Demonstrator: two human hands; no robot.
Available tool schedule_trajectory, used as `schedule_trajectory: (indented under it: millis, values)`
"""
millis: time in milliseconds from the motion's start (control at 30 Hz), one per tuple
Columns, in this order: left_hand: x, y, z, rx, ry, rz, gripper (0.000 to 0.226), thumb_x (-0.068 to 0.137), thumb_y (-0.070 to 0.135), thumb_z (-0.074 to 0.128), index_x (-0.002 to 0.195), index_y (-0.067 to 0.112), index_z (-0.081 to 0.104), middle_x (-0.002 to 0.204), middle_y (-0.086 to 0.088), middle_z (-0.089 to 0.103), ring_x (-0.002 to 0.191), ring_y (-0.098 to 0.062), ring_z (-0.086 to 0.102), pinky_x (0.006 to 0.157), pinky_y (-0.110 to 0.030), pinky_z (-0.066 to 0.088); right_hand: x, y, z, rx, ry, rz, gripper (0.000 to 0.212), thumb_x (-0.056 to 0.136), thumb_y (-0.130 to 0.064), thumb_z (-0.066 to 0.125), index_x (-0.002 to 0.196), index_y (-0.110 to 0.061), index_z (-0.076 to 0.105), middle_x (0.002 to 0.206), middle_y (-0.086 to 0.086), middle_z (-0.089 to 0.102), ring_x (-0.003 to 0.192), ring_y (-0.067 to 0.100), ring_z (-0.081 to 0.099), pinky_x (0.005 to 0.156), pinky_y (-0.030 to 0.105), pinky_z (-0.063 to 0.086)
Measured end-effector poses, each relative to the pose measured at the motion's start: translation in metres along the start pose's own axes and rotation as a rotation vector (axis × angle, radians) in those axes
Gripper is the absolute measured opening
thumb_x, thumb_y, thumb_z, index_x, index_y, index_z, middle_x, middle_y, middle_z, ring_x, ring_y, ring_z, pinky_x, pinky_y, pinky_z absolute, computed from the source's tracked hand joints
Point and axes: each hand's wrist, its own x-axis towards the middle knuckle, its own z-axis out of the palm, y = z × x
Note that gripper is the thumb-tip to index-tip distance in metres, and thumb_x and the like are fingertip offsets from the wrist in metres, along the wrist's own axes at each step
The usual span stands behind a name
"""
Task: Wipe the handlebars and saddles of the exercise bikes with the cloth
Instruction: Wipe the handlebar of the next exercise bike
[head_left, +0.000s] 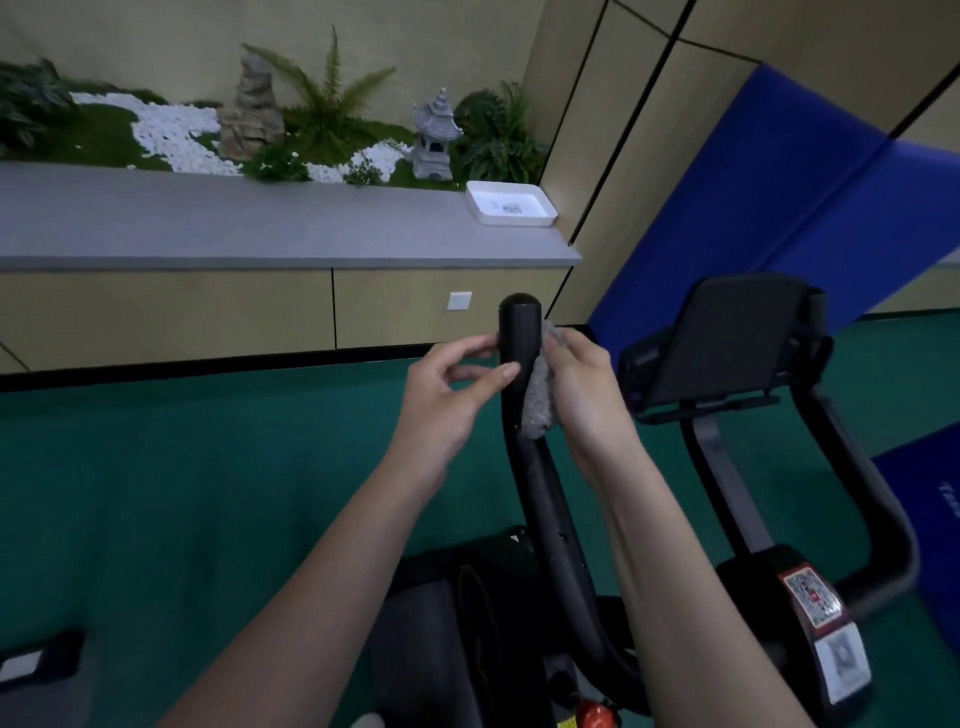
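A black exercise bike stands in front of me, its left handlebar (519, 332) rising to a rounded tip at mid frame. My right hand (582, 384) holds a grey cloth (537, 400) against the right side of that bar. My left hand (452, 395) is on the bar's left side, thumb and fingertips touching it with the fingers loosely bent. The bike's console (727, 338) sits to the right on a curved black stem. The saddle is out of view.
A grey-topped counter (260, 228) runs along the back with a white tray (511, 203), plants, white pebbles and a stone lantern (435, 137). Blue mats (779, 208) lean on the wall at right. Green floor (182, 493) spreads left of the bike.
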Motion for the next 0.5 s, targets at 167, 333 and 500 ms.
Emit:
schedule_trajectory:
  millis: [167, 333, 500]
  values:
    - [0.003, 0.001, -0.001, -0.001, -0.023, -0.008, 0.030, 0.078, 0.003, 0.074, 0.090, 0.030, 0.068, 0.080, 0.011, 0.067, 0.074, 0.004, 0.061, 0.078, -0.013, 0.048, -0.029, 0.016, -0.002, -0.330, 0.164, -0.298, 0.018, 0.098, -0.013, 0.048, 0.111, -0.012, 0.060, 0.082, -0.005, 0.061, 0.073, 0.003, 0.053, 0.057, 0.007, 0.036]
    - [0.006, 0.003, 0.000, -0.009, -0.030, -0.047, 0.020, 0.082, 0.012, 0.072, 0.102, 0.017, 0.069, 0.089, 0.002, 0.067, 0.078, 0.004, 0.061, 0.076, -0.009, 0.047, -0.035, 0.016, -0.004, -0.337, 0.238, -0.437, 0.011, 0.093, -0.009, 0.058, 0.103, -0.006, 0.060, 0.079, -0.002, 0.065, 0.072, 0.003, 0.058, 0.058, -0.002, 0.034]
    - [0.010, 0.001, 0.000, -0.025, -0.010, -0.059, 0.019, 0.079, 0.010, 0.075, 0.096, 0.017, 0.070, 0.087, 0.004, 0.070, 0.077, 0.004, 0.064, 0.072, -0.008, 0.047, -0.061, 0.039, -0.021, -0.401, 0.173, -0.436, 0.013, 0.084, 0.000, 0.068, 0.092, -0.009, 0.073, 0.079, 0.000, 0.071, 0.076, 0.000, 0.062, 0.065, -0.003, 0.037]
